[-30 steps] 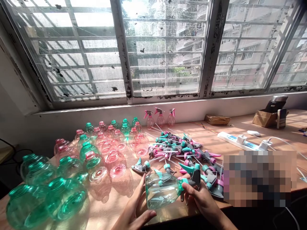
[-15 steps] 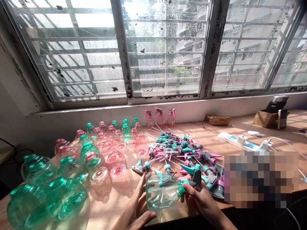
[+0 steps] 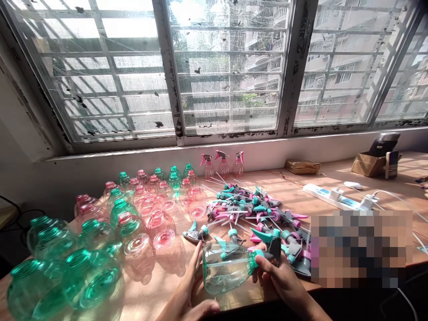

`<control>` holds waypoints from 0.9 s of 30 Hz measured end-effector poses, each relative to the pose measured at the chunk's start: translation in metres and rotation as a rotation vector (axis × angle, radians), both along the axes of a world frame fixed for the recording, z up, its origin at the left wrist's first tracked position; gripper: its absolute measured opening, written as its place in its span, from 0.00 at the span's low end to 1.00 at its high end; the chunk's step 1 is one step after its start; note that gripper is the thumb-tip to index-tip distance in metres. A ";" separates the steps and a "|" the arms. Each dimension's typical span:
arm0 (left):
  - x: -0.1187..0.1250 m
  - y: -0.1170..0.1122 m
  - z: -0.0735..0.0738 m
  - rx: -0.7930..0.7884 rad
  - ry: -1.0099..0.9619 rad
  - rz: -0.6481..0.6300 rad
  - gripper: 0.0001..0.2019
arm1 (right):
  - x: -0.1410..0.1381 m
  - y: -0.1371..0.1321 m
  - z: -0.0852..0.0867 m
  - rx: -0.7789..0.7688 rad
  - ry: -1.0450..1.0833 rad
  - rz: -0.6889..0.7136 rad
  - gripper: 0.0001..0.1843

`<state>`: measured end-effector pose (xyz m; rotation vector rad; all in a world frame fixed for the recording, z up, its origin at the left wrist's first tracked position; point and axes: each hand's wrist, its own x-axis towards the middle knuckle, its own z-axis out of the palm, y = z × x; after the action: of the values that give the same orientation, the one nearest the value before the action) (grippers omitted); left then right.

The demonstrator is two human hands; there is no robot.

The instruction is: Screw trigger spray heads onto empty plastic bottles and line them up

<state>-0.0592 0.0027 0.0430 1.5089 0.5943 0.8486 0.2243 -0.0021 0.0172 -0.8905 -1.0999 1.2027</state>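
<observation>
A clear green spray bottle [image 3: 225, 269] lies on its side in the air above the table's front edge, a trigger sprayer [image 3: 267, 255] fitted at its neck. My right hand [image 3: 279, 274] grips the green collar between thumb and fingers. Beside the bottle's base, my left hand [image 3: 194, 285] is spread, thumb and index finger apart; whether its fingers touch the plastic is hard to see. Just beyond lies a loose grey and teal sprayer head [image 3: 196, 232]. A heap of pink, teal and grey sprayer heads [image 3: 254, 207] with thin tubes spreads behind the bottle.
Open green bottles [image 3: 92, 276] and pink bottles [image 3: 162, 229] crowd the left side. Three pink bottles with sprayers [image 3: 223, 167] stand by the wall. To the right are a power strip [image 3: 329, 198], a brown packet [image 3: 302, 167] and a cardboard box [image 3: 366, 165]. A blurred patch covers the right front.
The left hand's fingers have opened a little from the bottle's base and its thumb has dropped slightly. My right hand keeps its grip on the collar.
</observation>
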 end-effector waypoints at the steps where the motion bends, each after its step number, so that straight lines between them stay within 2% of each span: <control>1: -0.001 0.000 0.002 -0.017 -0.001 0.001 0.48 | 0.000 0.000 -0.001 0.002 0.007 -0.004 0.23; 5: -0.001 0.000 0.004 -0.109 -0.032 -0.019 0.43 | -0.001 0.001 -0.002 0.009 0.033 0.001 0.22; 9: 0.000 0.002 0.003 -0.071 -0.045 -0.037 0.41 | -0.001 0.000 -0.002 0.020 0.050 0.014 0.21; 16: 0.001 0.003 0.001 -0.079 -0.043 -0.068 0.44 | -0.001 0.000 -0.001 0.026 0.054 0.022 0.21; 21: 0.001 0.007 -0.003 -0.116 -0.094 -0.080 0.42 | 0.000 0.000 -0.001 0.027 0.069 0.019 0.21; 27: -0.001 0.003 0.008 -0.123 -0.037 -0.075 0.45 | 0.000 0.002 -0.003 0.001 0.097 0.015 0.22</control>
<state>-0.0606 0.0059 0.0507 1.3929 0.5494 0.7669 0.2244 0.0002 0.0141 -0.8158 -1.0308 1.2448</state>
